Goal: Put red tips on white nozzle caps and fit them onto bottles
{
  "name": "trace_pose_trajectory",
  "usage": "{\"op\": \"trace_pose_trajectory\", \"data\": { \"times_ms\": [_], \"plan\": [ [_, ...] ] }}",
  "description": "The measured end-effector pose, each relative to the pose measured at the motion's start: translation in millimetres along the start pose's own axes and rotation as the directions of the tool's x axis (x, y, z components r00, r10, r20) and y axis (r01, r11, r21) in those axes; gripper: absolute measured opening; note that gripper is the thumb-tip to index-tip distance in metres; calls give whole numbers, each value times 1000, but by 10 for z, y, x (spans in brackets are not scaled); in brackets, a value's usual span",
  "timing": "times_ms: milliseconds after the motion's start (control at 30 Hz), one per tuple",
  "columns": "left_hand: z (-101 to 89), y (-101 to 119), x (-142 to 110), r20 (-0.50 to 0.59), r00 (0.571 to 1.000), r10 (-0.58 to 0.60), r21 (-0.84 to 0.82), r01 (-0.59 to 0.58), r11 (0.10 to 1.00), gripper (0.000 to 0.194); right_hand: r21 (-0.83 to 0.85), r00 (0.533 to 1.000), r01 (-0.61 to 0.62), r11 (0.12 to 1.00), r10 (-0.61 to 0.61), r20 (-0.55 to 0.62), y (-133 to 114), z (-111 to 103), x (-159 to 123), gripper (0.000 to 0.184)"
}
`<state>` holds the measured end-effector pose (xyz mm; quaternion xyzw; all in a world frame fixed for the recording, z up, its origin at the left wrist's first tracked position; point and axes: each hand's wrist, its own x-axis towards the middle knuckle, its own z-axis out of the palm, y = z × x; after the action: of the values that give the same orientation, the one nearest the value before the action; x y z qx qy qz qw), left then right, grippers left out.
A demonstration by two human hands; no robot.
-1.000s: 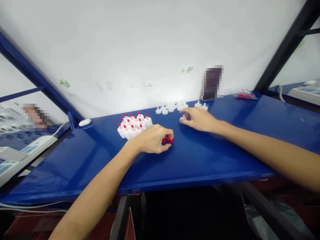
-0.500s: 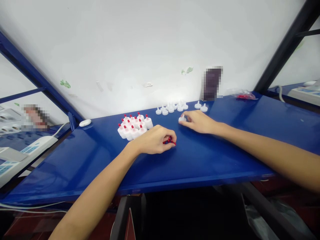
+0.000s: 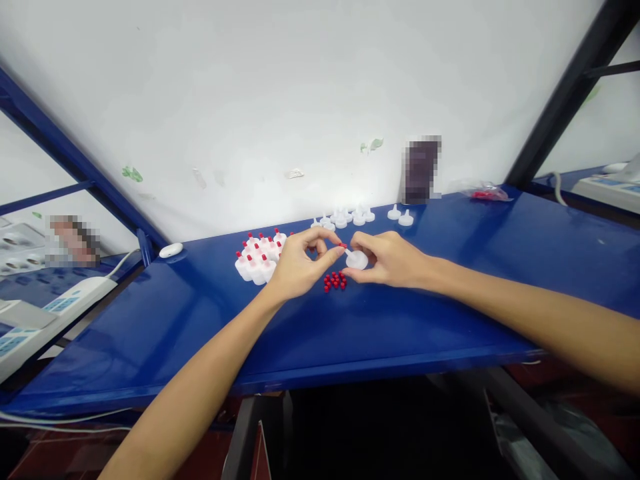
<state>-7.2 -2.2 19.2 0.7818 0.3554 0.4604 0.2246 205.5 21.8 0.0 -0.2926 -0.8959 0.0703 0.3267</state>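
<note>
Running along the lower middle of the frame, the near edge of the blue tabletop [image 3: 300, 353] spans the space between two bare forearms, one rising from the lower left and the other reaching in from the right. Just below the center, a small cluster of loose red caps [image 3: 335, 281] lies on the tabletop, near the fingers of both hands. Above it, around the center, the left hand [image 3: 301, 264] has its grip pinched on one red cap [image 3: 343, 245] between thumb and fingertips. The right hand [image 3: 390, 259] has its grip closed around a white nozzle lid [image 3: 357, 260], tilted so that its spout points toward that cap; cap and spout meet or nearly meet, too small to tell which.

Left of center, partly hidden by the left hand, a group of white lids with red tips [image 3: 257, 263] stands closely packed. Farther left sits a white oval case [image 3: 171, 251], and at the left edge a white power strip [image 3: 60, 310]. Beyond the hands, bare white lids [image 3: 343, 217] stand upright, with two more [image 3: 405, 219] to their right. A clear bag with red contents [image 3: 487, 193] lies at the right, and a blurred dark rectangle [image 3: 421, 170] leans against the white wall [image 3: 310, 87].
</note>
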Motion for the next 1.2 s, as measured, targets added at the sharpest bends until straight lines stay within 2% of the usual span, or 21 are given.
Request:
{"op": "trace_pose_trajectory", "data": {
  "times_ms": [200, 367, 467, 600, 700, 800, 867, 967, 1067, 1200],
  "plan": [
    [-15, 29, -8, 57, 998, -34, -14, 34, 999, 15, -8, 990, 45, 999, -46, -134, -11, 2, -1, 29],
    [1, 4, -30, 98, 994, -40, -77, 48, 996, 16, -42, 984, 86, 995, -92, -150, -8, 2, -2, 24],
    [21, -29, -23, 87, 996, -27, -139, 39, 990, 17, -19, 979, 76, 997, -78, -189, -30, 17, -1, 25],
    [72, -78, 8, 32, 998, -46, -300, 54, 952, 21, 23, 971, 35, 999, -28, -237, -91, 44, 3, 30],
    [159, -109, 10, 143, 981, -128, -456, 180, 872, 29, 27, 957, 31, 999, -22, -290, -137, 58, 6, 31],
    [282, -133, -17, 277, 950, -143, -504, 271, 820, 45, 2, 950, 41, 999, -38, -310, -175, 56, 13, 31],
    [352, -147, -40, 253, 958, -134, -486, 246, 839, 51, -24, 953, 28, 999, -34, -301, -193, 46, 20, 31],
    [393, -172, -57, 183, 974, -133, -456, 204, 866, 50, -75, 962, -15, 997, -6, -274, -194, 24, 20, 37],
    [359, -187, -43, 141, 980, -144, -482, 195, 854, 51, -96, 973, -17, 995, -5, -231, -143, -4, 1, 49],
    [273, -158, 2, 121, 976, -183, -536, 219, 815, 49, -71, 979, -64, 995, 49, -197, -11, -49, -11, 49]
  ]
}}
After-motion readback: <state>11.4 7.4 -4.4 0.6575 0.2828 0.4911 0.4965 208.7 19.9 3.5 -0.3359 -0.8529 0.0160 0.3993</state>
